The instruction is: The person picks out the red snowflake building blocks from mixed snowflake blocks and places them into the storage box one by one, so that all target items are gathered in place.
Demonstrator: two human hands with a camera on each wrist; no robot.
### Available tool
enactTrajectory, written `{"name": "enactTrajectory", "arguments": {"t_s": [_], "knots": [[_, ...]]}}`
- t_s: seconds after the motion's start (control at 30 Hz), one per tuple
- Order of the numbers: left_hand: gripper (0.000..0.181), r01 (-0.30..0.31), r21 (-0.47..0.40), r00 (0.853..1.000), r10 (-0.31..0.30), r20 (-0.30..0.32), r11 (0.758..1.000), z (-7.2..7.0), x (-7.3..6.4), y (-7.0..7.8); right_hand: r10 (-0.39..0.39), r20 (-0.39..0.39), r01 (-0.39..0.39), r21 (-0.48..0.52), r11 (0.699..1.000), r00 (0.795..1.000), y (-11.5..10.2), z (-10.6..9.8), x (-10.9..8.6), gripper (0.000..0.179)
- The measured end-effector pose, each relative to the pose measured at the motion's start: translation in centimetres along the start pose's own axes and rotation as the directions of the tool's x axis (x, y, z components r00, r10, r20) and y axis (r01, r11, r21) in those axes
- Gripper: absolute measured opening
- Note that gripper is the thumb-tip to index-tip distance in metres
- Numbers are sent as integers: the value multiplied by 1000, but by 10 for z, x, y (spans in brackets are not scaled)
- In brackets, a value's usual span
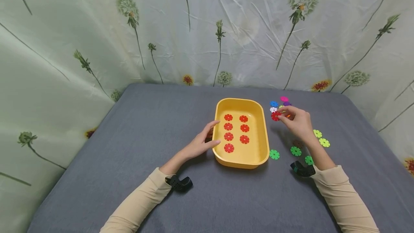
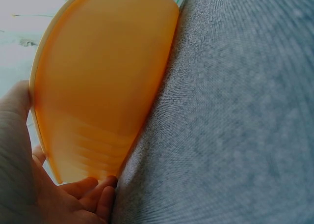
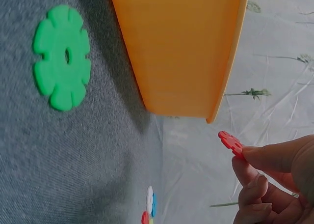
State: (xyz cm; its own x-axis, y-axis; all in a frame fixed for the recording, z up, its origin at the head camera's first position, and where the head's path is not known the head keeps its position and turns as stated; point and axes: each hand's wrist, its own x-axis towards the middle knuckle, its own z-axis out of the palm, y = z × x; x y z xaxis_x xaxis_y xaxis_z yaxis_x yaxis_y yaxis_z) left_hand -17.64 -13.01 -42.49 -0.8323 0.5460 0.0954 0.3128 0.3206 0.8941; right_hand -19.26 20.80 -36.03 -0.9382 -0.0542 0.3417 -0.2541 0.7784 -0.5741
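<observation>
One red notched disc (image 1: 275, 116), likely light, stiff, best edge-held, is pinched in the right hand (image 1: 299, 124) while the left hand (image 1: 198, 144) grips the yellow tray (image 1: 240, 164).

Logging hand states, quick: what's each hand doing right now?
Left hand: gripping the yellow tray at its left side.
Right hand: pinching a red notched disc.
</observation>
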Motion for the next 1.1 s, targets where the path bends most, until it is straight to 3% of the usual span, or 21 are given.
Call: {"name": "enactTrajectory", "arguments": {"t_s": [0.53, 0.83, 1.0, 1.1], "knots": [[70, 10, -8, 1000, -10, 6, 1000, 0, 0, 3, -4, 85, -4, 97, 995, 996, -15, -1, 0, 22], [67, 31, 3, 999, -31, 27, 1000, -6, -11, 40, -47, 154, 22, 161, 987, 987, -22, 1, -2, 20], [66, 19, -4, 999, -19, 26, 1000, -6, -12, 43, -65, 183, 30, 184, 983, 981, -25, 3, -3, 19], [67, 19, -11, 999, -19, 26, 1000, -5, -10, 36, -80, 202, 40, 196, 980, 976, -28, 4, -3, 19]]}}
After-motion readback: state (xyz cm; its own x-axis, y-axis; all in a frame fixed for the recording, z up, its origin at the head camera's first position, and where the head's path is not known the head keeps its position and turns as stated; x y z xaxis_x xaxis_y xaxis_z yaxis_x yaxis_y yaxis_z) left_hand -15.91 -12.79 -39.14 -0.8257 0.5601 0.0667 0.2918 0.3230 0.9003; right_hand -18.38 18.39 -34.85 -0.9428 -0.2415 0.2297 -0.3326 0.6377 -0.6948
